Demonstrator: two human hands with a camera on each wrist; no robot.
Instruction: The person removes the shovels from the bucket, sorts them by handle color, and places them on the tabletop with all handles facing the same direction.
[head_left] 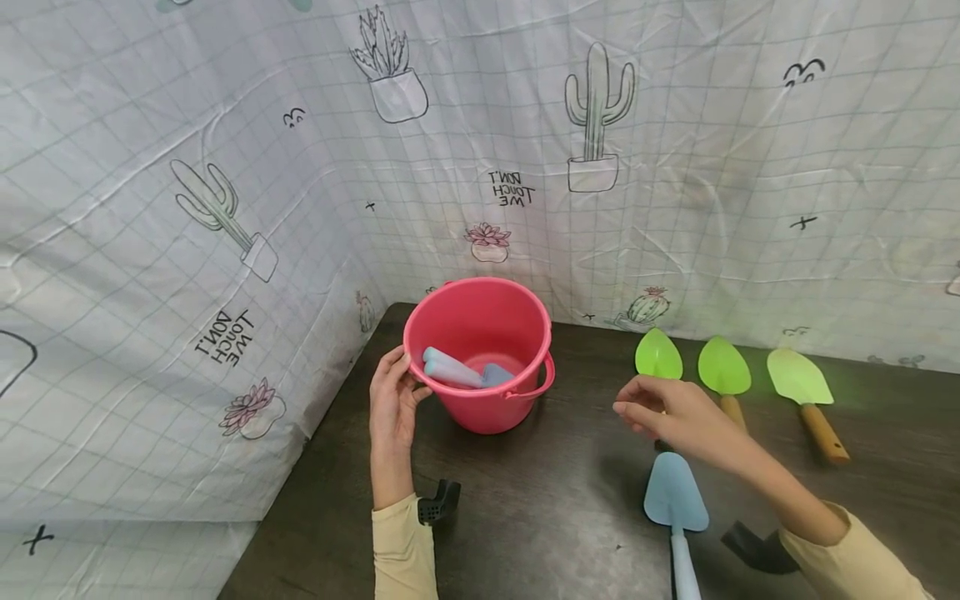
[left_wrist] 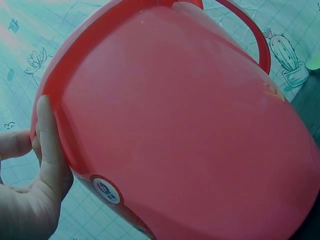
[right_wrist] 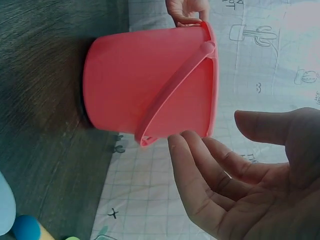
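Note:
A pink bucket (head_left: 487,412) with its handle hanging at the right side stands on the dark table. My left hand (head_left: 392,400) holds the bucket's rim at its left side, the thumb (left_wrist: 48,135) lying against the outside in the left wrist view. Inside the bucket lies a blue trowel (head_left: 497,375) with a pale blue handle; whether there is more than one I cannot tell. To the right of the bucket, my right hand (head_left: 678,412) hovers over the table, fingers loosely bent and holding nothing. Just below it lies another blue trowel (head_left: 675,492), handle toward me.
Farther right lie a green trowel (head_left: 658,354), a second green trowel (head_left: 723,367) and a pale green trowel (head_left: 798,377) with a wooden handle. A patterned cloth (head_left: 465,150) hangs behind the table and along its left side.

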